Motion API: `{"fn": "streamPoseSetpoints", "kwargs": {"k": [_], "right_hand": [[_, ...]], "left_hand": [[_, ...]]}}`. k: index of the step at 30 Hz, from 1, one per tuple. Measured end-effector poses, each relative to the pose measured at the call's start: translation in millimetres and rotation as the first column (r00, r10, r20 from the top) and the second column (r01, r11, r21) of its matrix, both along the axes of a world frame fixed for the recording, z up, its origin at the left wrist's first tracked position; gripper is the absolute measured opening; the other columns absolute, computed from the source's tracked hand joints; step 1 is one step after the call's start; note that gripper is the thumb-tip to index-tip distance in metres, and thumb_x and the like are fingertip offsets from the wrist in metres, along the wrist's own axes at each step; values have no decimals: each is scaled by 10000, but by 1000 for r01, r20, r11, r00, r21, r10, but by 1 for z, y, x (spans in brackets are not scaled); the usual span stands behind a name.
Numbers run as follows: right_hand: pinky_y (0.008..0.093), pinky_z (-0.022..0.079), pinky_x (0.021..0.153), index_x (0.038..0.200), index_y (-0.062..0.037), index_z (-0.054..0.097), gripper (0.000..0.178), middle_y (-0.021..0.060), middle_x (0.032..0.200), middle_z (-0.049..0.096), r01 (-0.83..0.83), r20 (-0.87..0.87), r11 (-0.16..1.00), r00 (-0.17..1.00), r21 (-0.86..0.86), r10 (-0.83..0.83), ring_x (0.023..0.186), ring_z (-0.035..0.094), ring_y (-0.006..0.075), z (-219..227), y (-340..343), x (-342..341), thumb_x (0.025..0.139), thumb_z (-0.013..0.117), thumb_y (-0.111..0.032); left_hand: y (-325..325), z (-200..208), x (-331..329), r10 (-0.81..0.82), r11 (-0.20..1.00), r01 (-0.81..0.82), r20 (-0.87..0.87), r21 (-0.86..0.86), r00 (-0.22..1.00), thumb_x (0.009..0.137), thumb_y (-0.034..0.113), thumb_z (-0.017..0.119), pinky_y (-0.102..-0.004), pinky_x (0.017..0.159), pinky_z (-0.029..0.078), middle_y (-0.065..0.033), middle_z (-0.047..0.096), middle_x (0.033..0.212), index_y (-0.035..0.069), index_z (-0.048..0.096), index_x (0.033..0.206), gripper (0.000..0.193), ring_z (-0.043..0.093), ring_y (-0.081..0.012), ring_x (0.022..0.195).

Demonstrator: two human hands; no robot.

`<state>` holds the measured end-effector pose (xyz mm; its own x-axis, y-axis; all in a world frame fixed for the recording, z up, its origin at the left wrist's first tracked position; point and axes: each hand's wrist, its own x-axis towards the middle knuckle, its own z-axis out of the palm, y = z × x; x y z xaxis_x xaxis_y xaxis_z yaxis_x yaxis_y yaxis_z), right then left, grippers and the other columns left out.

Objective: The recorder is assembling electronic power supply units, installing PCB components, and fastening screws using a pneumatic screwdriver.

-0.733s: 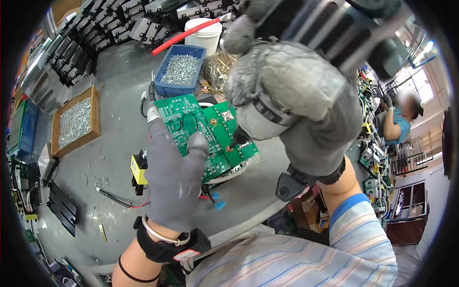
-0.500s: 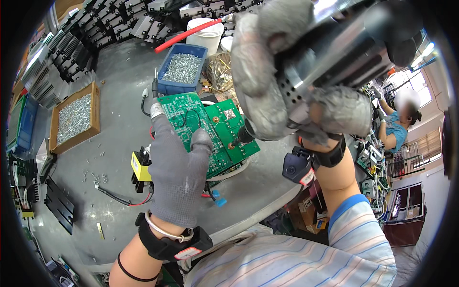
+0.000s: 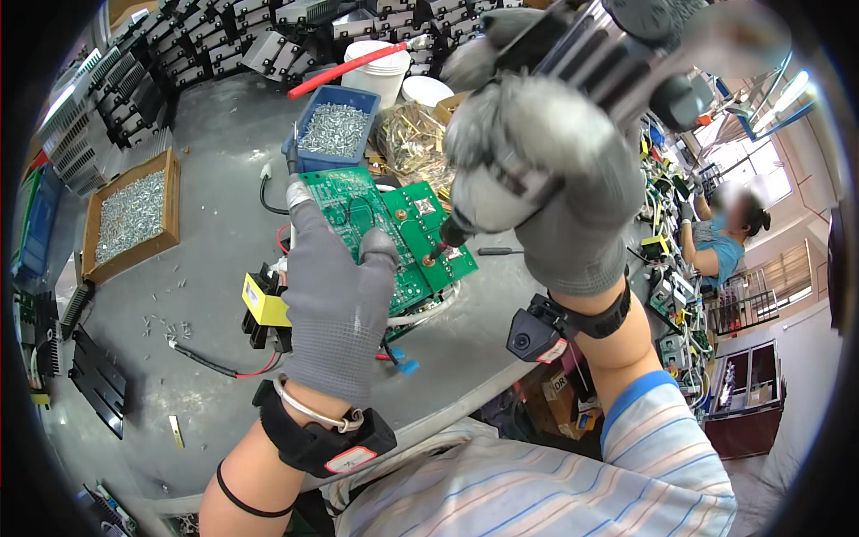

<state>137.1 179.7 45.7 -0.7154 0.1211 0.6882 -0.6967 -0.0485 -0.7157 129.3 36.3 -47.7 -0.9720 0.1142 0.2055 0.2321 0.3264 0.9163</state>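
Note:
My left hand, in a grey glove, grips the green circuit board at its left side, thumb on top and the index finger stretched along the edge. A dark slim piece with a metal tip sticks up beyond that fingertip; whether I hold it, I cannot tell. My right hand, gloved and partly blurred, is wrapped round a black and silver power screwdriver. The driver's tip meets a brass-coloured screw point near the board's right corner. A yellow-and-black transformer sits beside my left hand.
A blue bin of screws and a bag of brass-coloured parts lie behind the board. At left are a wooden box of screws and a black metal plate. A dark rod lies right of the board. Another person works far right.
My right hand and the power screwdriver have tilted and shifted, uncovering the dark rod on the table. The driver's tip stays at the same spot on the board. My left hand keeps its grip.

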Motion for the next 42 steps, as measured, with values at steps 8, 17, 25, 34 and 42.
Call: {"fn": "streamPoseSetpoints", "kwargs": {"k": [8,17,25,34,42], "right_hand": [[265,508,578,926,5,624,221,67,812,653,-72,199,997,978,39,63,640,619,142,14,-19,5,713,673,-22],[304,526,590,1095,37,556,418,142,922,638,-687,156,726,715,-29,682,678,625,186,27,-12,-13,725,705,-87],[361,458,592,791,-45,591,203,27,748,593,204,149,968,963,146,-226,632,571,214,6,-25,16,641,711,-108],[319,452,554,761,-33,577,228,81,661,587,510,-258,820,855,260,-450,552,547,222,2,-26,-5,620,702,-162],[303,451,548,722,-58,583,133,43,684,603,326,-60,914,945,242,-321,572,565,184,1,-18,1,650,675,-120]], "left_hand": [[-2,-2,-1,-5,993,2,-26,-117,1000,792,197,624,-432,602,481,-220,600,774,-125,228,1334,744,609,-357,660],[-2,1,0,1,997,-2,-19,-83,1000,791,195,630,-437,681,481,-244,606,861,-106,287,1295,680,610,-389,775],[-4,-6,-3,-10,993,10,4,-119,1000,853,152,607,-317,761,495,-193,562,1081,-84,313,1334,611,596,-228,883],[-1,-1,-1,81,941,-119,-133,-316,988,832,159,630,-325,758,494,-196,586,1037,-83,361,1306,597,607,-248,869],[-1,11,5,16,994,-18,-12,-112,1000,823,144,636,-321,773,488,-183,590,1036,-77,389,1278,564,604,-241,876]]}}
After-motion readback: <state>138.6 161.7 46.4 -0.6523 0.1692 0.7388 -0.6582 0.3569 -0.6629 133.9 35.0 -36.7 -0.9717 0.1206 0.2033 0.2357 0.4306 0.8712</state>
